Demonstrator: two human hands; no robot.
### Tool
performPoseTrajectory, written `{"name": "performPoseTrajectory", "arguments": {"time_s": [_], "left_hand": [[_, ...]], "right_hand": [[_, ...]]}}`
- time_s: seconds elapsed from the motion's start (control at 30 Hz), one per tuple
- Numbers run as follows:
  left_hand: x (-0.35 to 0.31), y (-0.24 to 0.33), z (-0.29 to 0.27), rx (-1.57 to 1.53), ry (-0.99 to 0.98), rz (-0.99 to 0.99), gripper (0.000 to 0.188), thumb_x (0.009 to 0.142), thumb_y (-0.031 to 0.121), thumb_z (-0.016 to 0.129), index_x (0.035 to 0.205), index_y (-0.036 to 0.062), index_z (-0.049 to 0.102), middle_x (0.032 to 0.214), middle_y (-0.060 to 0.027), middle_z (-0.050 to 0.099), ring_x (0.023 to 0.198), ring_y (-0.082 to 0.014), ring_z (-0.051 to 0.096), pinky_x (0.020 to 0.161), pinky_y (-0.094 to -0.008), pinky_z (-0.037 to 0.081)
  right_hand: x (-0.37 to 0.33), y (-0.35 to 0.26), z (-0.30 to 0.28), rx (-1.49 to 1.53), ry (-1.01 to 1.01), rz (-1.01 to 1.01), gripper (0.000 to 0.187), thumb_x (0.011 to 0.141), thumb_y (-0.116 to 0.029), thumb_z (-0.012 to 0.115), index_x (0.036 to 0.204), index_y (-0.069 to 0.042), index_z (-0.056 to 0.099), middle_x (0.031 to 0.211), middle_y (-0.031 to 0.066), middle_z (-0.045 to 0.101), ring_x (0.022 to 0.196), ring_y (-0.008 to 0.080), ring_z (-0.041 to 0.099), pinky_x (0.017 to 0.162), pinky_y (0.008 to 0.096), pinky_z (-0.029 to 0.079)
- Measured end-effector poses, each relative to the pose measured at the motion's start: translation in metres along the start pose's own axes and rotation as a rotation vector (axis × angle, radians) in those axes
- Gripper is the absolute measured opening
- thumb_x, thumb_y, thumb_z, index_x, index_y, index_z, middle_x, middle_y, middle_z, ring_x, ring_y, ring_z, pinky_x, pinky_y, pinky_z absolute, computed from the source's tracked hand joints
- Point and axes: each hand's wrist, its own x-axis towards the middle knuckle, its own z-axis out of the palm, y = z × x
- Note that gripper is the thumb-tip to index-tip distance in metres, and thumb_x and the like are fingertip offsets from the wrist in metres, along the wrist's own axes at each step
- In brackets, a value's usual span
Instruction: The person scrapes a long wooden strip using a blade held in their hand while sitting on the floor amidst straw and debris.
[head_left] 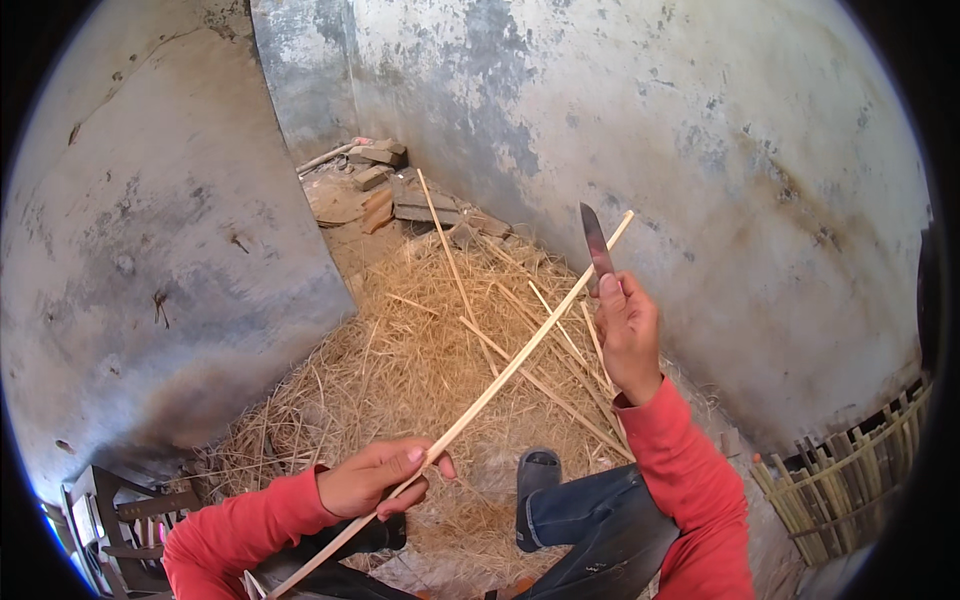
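Note:
A long, pale strip of split wood or bamboo (497,384) runs slantwise from the lower left up to the right. My left hand (385,474) is closed round its lower part, thumb on top. In my right hand (629,333) is a knife (595,240), its dark blade pointing up and lying against the strip near the far end. My right fingers are wrapped round the handle, which they hide. The strip's near end drops toward my lap at the lower edge.
Shavings (350,370) cover the floor, with several loose strips (443,240) lying on them. Bricks (375,160) are stacked in the far corner between grey walls (700,130). A slatted basket (845,485) stands at right, a dark wooden chair (130,510) at lower left.

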Motion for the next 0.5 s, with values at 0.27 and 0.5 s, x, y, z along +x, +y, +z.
{"name": "performPoseTrajectory", "arguments": {"time_s": [0.27, 0.5], "left_hand": [[-0.003, 0.000, 0.010, 0.094, 0.142, 0.079, 0.042, 0.115, 0.035, 0.031, 0.125, 0.0023, 0.056, 0.053, 0.0052, 0.038, 0.043, -0.0058, 0.033, 0.048, -0.0216, 0.030], [0.009, 0.006, 0.010, 0.045, 0.232, 0.090, 0.043, 0.115, 0.034, 0.030, 0.128, 0.0016, 0.056, 0.052, 0.0049, 0.036, 0.043, -0.0067, 0.031, 0.047, -0.0235, 0.030]], "right_hand": [[-0.016, 0.000, 0.013, -0.386, -0.101, -0.197, 0.042, 0.109, -0.033, 0.053, 0.081, -0.001, 0.056, 0.053, 0.0067, 0.041, 0.048, 0.0136, 0.043, 0.047, 0.0343, 0.034], [-0.059, -0.017, 0.054, -0.324, -0.415, -0.175, 0.041, 0.107, -0.032, 0.055, 0.079, -0.002, 0.056, 0.051, 0.0127, 0.047, 0.040, 0.0258, 0.047, 0.042, 0.0403, 0.037]]}}
